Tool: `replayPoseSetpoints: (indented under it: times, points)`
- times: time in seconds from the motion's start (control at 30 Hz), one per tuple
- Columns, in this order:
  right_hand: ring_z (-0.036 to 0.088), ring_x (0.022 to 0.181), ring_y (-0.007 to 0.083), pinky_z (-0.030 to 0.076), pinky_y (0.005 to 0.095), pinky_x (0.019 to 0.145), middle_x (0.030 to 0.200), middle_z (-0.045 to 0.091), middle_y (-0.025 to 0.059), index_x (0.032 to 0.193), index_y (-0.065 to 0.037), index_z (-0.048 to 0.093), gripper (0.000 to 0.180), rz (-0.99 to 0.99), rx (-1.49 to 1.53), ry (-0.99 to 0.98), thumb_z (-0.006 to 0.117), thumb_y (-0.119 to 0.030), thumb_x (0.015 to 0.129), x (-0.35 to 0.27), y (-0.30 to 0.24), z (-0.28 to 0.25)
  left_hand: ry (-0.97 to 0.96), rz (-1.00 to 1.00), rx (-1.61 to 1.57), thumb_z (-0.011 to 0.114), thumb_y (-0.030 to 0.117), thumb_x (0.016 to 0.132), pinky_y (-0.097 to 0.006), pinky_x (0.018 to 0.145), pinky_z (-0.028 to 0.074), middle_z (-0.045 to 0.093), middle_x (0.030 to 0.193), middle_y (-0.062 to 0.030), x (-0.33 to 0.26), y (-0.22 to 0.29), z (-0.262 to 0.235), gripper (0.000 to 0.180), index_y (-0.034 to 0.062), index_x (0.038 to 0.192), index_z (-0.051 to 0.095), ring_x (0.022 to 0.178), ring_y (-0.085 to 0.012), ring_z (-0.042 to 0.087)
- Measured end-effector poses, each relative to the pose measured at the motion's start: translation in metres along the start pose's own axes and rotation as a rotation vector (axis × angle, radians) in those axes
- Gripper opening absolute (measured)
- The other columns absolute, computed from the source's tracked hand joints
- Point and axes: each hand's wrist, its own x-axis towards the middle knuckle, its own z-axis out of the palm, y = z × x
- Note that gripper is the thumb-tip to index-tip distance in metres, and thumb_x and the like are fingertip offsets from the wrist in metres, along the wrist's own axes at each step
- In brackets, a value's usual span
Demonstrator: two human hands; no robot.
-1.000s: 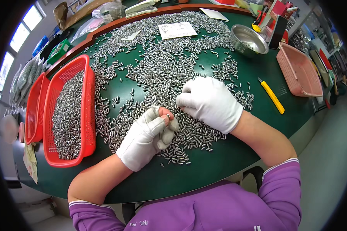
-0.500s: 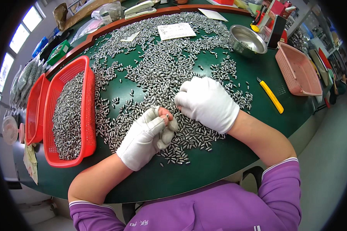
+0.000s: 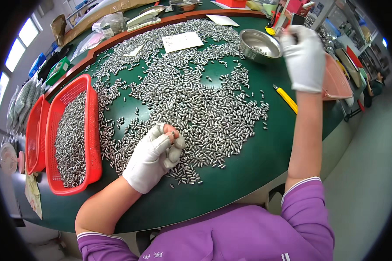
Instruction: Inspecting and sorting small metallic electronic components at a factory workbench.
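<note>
Across the green table spreads a wide heap of small silvery metal pieces, pointed and bullet-like. My left hand, in a white glove with bare fingertips showing, is over the near part of the heap. Its thumb and forefinger pinch one small metal piece. My right hand, also white-gloved, is raised at the far right, beside the steel bowl and in front of a black upright object. Its fingers are curled together; what they hold, if anything, is too small to make out.
A red basket full of metal pieces stands at the left, another red basket beside it. A yellow utility knife lies below my right hand, near a pink basket. White paper lies on the heap; a wooden rim runs behind.
My right hand has lifted off the heap and swung far to the right, past the bowl. The left hand keeps its pinch over the heap. The whole view has shifted slightly.
</note>
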Motion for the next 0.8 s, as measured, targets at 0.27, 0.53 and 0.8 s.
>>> replayPoseSetpoints:
  times: [0.27, 0.53, 0.8]
  points:
    - [0.069, 0.087, 0.0264, 0.052, 0.0356, 0.079, 0.096, 0.071, 0.0123, 0.100, -0.008, 0.072, 0.025, 0.512, -0.139, -0.012, 0.064, -0.026, 0.084, -0.012, 0.126, -0.001, -0.031, -0.020, -0.011, 0.062, 0.022, 0.093, -0.021, 0.053, 0.036, 0.058, 0.085, -0.0022, 0.004, 0.001, 0.004, 0.012, 0.0138, 0.094, 0.053, 0.061, -0.0083, 0.046]
    - [0.063, 0.085, 0.0267, 0.051, 0.0377, 0.077, 0.086, 0.065, 0.0085, 0.088, -0.012, 0.069, 0.012, -0.212, 0.590, -0.630, 0.065, -0.023, 0.084, -0.054, -0.054, 0.029, 0.029, 0.010, 0.026, 0.064, 0.021, 0.092, -0.020, 0.051, 0.033, 0.052, 0.085, -0.0017, -0.002, 0.001, 0.006, 0.014, 0.0153, 0.095, 0.051, 0.059, -0.0068, 0.040]
    - [0.062, 0.082, 0.0262, 0.050, 0.0383, 0.075, 0.084, 0.064, 0.0067, 0.085, -0.010, 0.070, 0.008, -0.397, 0.672, -0.866, 0.067, -0.015, 0.079, -0.083, -0.083, 0.030, -0.004, 0.028, -0.070, 0.067, 0.021, 0.090, -0.020, 0.052, 0.032, 0.054, 0.092, -0.0020, 0.000, -0.002, 0.006, 0.019, 0.0160, 0.100, 0.052, 0.061, -0.0074, 0.040]
